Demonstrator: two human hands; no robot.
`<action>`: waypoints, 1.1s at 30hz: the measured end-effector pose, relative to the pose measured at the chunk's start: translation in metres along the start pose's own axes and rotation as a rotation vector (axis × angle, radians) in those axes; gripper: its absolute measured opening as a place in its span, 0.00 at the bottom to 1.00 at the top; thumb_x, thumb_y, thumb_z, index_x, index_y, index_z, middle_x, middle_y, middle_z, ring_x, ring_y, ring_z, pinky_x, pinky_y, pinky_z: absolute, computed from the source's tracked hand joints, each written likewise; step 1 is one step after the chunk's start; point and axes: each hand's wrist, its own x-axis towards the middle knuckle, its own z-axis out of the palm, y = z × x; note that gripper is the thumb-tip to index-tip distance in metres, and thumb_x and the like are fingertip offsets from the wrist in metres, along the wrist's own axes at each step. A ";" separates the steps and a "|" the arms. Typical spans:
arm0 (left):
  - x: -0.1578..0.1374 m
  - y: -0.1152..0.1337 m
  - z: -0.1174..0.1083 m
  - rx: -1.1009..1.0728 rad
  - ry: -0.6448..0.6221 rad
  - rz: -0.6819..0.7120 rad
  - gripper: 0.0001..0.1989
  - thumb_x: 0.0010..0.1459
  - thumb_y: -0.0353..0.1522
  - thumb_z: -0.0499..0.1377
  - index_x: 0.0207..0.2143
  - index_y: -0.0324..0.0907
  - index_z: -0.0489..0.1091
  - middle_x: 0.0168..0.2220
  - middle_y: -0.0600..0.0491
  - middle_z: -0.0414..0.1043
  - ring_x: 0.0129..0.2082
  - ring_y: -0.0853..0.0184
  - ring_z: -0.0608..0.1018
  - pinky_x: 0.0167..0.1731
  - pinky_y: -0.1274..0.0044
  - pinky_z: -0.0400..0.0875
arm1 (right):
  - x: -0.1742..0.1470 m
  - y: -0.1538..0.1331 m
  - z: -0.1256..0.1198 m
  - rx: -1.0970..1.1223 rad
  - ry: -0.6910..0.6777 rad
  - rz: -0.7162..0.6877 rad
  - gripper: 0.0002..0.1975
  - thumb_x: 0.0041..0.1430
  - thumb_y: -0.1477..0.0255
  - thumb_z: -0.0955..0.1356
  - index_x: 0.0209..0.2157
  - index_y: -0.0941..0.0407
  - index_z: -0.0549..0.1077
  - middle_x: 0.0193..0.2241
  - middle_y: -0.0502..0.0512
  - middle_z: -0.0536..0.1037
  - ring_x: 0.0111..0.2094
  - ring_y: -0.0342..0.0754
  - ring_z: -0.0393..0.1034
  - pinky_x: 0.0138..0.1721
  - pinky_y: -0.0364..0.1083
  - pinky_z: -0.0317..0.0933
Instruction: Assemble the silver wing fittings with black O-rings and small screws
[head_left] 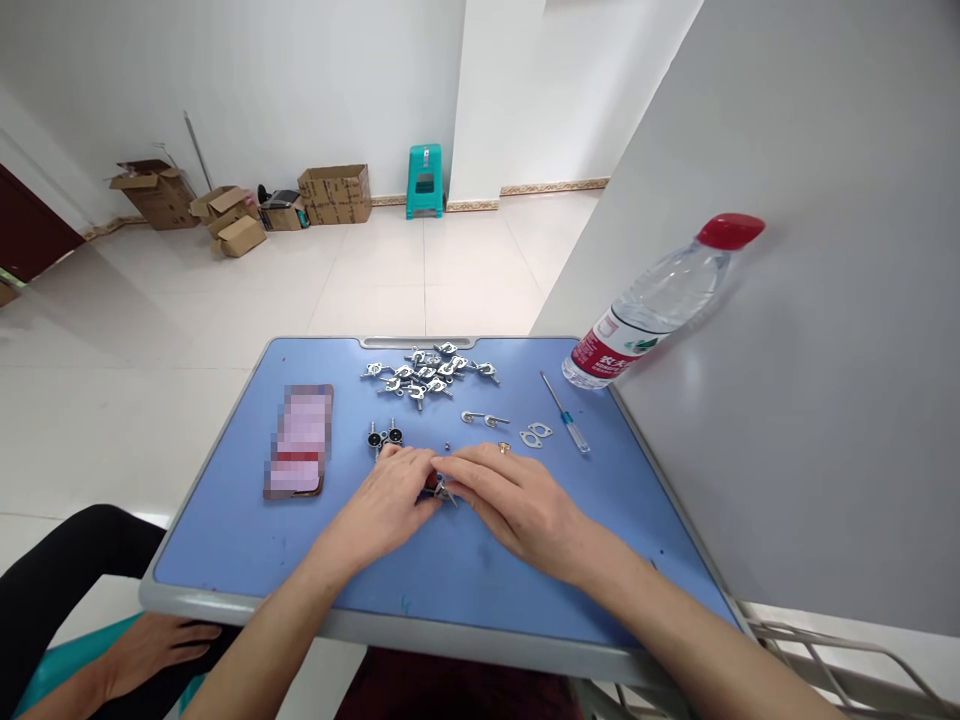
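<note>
My left hand point(391, 496) and my right hand point(523, 503) meet near the middle of the blue tabletop. Their fingers are closed around a small metal fitting point(442, 489) with a thin prong; a bit of dark red shows beside it, and most of it is hidden by the fingers. Just beyond my left hand stand metal pieces with round black ends point(385, 437). Two thin oval plates point(535, 435) lie past my right hand, close to a small brass-coloured part point(504, 447). Two rod-like metal pieces point(484, 419) rest farther back.
A heap of metal fittings point(431, 373) lies at the table's back. A phone point(300, 442) is on the left, a screwdriver point(566, 415) on the right. A water bottle point(637, 310) stands by the grey panel point(810, 350). At lower left rests another person's hand point(154, 655).
</note>
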 end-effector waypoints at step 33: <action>0.001 0.003 0.006 0.123 0.056 0.105 0.11 0.65 0.25 0.51 0.29 0.41 0.65 0.29 0.55 0.67 0.32 0.66 0.69 0.41 0.71 0.63 | 0.002 -0.012 0.010 0.017 0.066 0.083 0.13 0.66 0.81 0.57 0.36 0.57 0.70 0.26 0.53 0.71 0.26 0.44 0.61 0.27 0.43 0.60</action>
